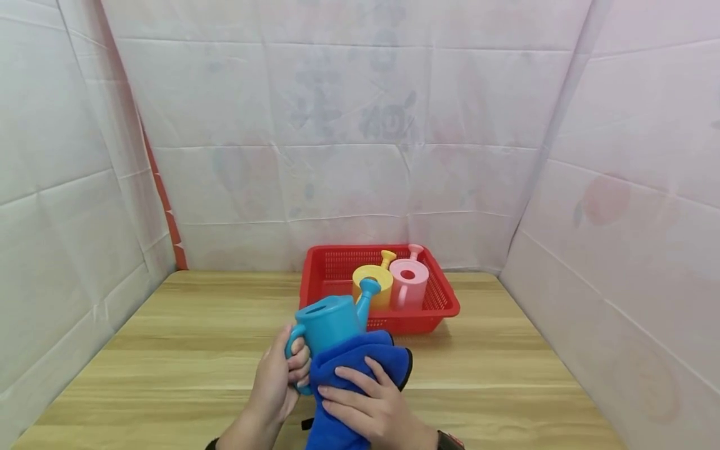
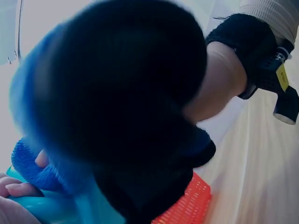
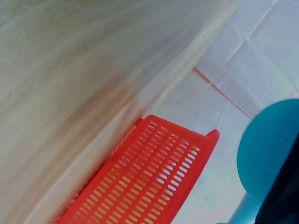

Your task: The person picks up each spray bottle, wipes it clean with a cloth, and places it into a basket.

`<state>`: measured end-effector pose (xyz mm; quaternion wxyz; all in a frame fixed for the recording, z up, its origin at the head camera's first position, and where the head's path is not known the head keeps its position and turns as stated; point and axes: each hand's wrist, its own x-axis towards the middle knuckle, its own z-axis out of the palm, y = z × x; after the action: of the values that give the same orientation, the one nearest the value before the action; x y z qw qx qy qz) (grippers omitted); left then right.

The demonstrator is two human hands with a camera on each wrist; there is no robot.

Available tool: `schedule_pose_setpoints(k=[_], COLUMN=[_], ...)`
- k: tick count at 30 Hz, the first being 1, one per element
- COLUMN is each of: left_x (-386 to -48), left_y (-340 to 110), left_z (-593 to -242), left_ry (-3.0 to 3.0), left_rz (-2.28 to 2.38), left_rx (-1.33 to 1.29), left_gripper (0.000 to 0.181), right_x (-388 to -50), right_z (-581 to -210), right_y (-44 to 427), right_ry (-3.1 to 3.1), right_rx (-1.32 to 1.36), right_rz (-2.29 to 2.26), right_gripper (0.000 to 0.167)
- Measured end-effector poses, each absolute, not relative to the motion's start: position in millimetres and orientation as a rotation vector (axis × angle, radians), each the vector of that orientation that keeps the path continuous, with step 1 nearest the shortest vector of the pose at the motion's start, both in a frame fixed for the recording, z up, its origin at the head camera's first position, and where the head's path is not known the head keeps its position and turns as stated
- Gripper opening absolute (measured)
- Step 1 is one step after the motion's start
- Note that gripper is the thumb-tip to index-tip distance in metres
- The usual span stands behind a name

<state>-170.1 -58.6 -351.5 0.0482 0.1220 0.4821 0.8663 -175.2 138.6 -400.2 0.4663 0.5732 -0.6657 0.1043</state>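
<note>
A teal toy watering can (image 1: 329,322) is held up in front of the basket, spout to the right. My left hand (image 1: 278,375) grips its handle, fingers curled through the loop. A blue cloth (image 1: 351,359) with dark edging wraps the can's lower body and hangs down below it. With its fingers bent over the cloth, my right hand (image 1: 374,403) holds it against the can; its thumb is hidden. In the left wrist view, the cloth (image 2: 32,163) and its dark edge cover most of the can. The right wrist view shows the can's teal base (image 3: 271,149) at the right.
Behind the can, a red perforated basket (image 1: 320,265) stands on the wooden table (image 1: 495,375). Inside are a yellow watering can (image 1: 365,273) and a pink one (image 1: 413,290), side by side at the right. Pale sheets (image 1: 337,187) enclose the table's back and sides.
</note>
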Motion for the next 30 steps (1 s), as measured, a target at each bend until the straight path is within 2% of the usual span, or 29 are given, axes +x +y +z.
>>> schedule_pose_setpoints(k=[4,9,19,24,27,30], left_x=[-167.4,-162.7,-159.6,-158.7,-157.8,-157.5], left_y=[-55.4,-47.9,-39.9,-38.2,-35.8,-34.8], left_z=[-353.8,-359.8,-376.6,-380.6,-381.6,-383.1], left_ry=[1.576,1.807,2.424,2.572,2.572,2.595], left_rz=[2.593,2.454,2.333,2.224,2.193,2.200], left_rx=[0.351,0.403,0.587,0.550,0.641,0.782], left_gripper=[0.047,0.048,0.036,0.038,0.038,0.040], right_x=[-174.3,-172.2,-172.9,-179.8,-185.5,-187.5], right_z=[-398.3,-393.2,-349.8,-329.8,-325.4,-325.6], right_y=[140.6,137.5,141.5,153.1,153.9,150.3], right_ry=[-1.690,-1.807,-2.115,-2.396,-2.469,-2.479], right_rx=[1.398,1.251,1.092,0.965,0.819,0.787], right_rz=[0.369,0.506,0.937,1.333,1.451,1.443], right_gripper=[0.065,0.076,0.075,0.075,0.074,0.075])
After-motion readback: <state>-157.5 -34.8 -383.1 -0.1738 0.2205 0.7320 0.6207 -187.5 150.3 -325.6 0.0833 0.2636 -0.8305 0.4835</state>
